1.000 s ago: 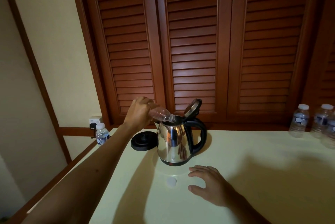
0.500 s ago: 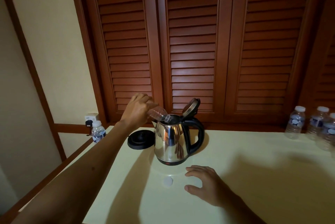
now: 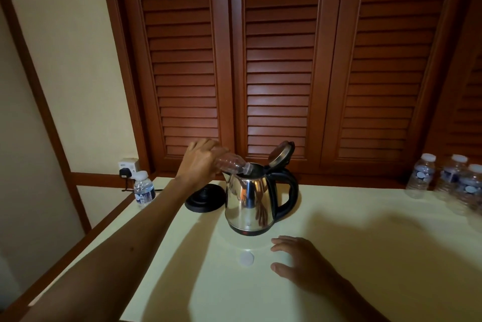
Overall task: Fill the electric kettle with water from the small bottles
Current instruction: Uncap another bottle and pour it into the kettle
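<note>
A steel electric kettle (image 3: 250, 199) with a black handle stands on the pale table (image 3: 365, 256), its lid (image 3: 280, 153) swung open. My left hand (image 3: 199, 162) grips a small clear bottle (image 3: 233, 164) by its base, tipped with the neck over the kettle's opening. My right hand (image 3: 302, 260) rests flat on the table just in front of the kettle, fingers spread. A white bottle cap (image 3: 246, 258) lies on the table left of that hand.
The black kettle base (image 3: 204, 197) sits left of the kettle. One capped bottle (image 3: 144, 190) stands at the table's left corner near a wall socket (image 3: 128, 166). Three capped bottles (image 3: 420, 177) stand at the far right. Louvred wooden doors (image 3: 279, 61) rise behind.
The view has shifted slightly; the tipped bottle stays at the kettle mouth in my left hand. My right hand has not moved on the table.
</note>
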A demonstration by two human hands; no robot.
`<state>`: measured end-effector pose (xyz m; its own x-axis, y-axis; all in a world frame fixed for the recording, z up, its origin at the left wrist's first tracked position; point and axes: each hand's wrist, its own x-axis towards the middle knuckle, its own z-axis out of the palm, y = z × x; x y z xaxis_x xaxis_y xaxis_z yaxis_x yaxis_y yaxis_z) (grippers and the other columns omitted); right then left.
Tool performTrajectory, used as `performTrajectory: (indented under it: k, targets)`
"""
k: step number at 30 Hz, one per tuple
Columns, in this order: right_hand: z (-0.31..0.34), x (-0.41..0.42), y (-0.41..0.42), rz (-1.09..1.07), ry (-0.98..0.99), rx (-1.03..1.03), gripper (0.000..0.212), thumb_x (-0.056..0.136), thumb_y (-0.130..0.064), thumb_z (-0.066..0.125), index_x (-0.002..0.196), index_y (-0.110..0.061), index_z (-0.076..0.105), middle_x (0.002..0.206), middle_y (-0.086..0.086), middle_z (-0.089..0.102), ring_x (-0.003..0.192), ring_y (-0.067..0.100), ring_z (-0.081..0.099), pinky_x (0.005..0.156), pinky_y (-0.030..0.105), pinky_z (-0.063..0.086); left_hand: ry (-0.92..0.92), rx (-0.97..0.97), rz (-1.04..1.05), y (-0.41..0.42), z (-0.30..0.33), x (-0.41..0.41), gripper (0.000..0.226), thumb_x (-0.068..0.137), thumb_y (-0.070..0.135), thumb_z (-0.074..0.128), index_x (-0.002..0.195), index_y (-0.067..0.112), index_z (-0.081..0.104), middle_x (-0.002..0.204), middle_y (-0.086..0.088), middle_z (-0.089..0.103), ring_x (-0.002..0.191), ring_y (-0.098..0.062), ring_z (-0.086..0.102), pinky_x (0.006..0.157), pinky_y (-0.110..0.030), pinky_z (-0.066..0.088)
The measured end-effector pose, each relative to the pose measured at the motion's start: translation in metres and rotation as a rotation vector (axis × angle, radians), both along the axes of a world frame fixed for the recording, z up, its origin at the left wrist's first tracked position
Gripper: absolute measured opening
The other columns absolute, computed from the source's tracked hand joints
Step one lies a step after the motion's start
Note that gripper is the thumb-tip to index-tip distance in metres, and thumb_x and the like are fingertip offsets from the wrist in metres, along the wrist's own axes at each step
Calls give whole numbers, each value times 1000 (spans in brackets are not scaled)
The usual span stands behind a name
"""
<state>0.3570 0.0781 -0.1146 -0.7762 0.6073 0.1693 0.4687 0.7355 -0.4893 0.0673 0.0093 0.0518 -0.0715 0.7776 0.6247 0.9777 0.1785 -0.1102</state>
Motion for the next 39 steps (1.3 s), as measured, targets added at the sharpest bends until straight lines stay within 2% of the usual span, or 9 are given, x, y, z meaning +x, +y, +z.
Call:
performTrajectory:
  k: [4,7,12,18,23,27,30,34,39]
  targets:
    - [1,1,-2,10,-8,35,49,77,-63,50,120,-41,54,134,-35,39,127,-10,26,111,22,20,-157,40,-16,-6,-17,3,59,80,29,78,134,24,57,131,-4,61,124,-25,51,103,-43,38]
    - [3,-4,-4,6,21,57,43,80,-59,51,114,-35,60,129,-26,50,122,-6,38,108,23,29,-310,100,-77,-14,-28,9,53,76,32,81,126,25,63,115,1,71,105,-18,64,90,-39,53]
    - [22,-32,-22,-62,57,24,41,83,-54,41,87,-18,62,86,-6,62,82,7,54,80,34,49,-652,154,-120,-35,-46,23,56,72,32,86,123,19,65,110,5,72,92,-10,65,80,-25,52]
    - [25,-61,-44,-6,26,-94,48,88,-48,49,128,-21,54,124,0,60,108,11,56,92,27,44,-1004,106,-112,-58,-87,29,55,73,25,86,121,20,61,109,8,69,92,-5,62,73,-11,45]
    - [21,-77,-50,57,-156,9,51,84,-50,50,127,-22,55,134,2,51,121,20,49,99,35,42,-1189,130,-95,-81,-124,40,58,70,22,88,122,24,61,108,11,66,92,-1,61,72,-8,45]
    - [23,-82,-49,42,-48,-24,33,85,-36,52,102,-11,65,103,-1,60,89,8,56,82,26,47,-1426,212,-186,-90,-144,47,56,68,15,89,117,25,63,111,5,72,98,-8,68,77,-20,57]
    - [46,-88,-53,-82,208,8,19,90,-30,53,104,-23,63,101,-10,54,91,3,51,83,27,45,-1566,231,-247,-91,-151,52,57,69,7,88,116,27,63,108,3,72,99,-12,70,81,-33,61]
    - [100,-100,-66,-80,467,23,27,90,-22,59,116,-17,63,109,-9,54,93,3,54,83,23,46,-1720,234,-310,-90,-159,56,64,60,6,90,117,21,64,110,-13,73,102,-29,71,89,-55,57]
    - [134,-110,-69,155,306,125,30,89,-15,63,118,-15,64,115,-1,61,93,2,54,78,17,40,-1792,222,-386,-91,-166,58,70,55,12,91,119,20,64,115,-17,71,108,-31,68,96,-56,53]
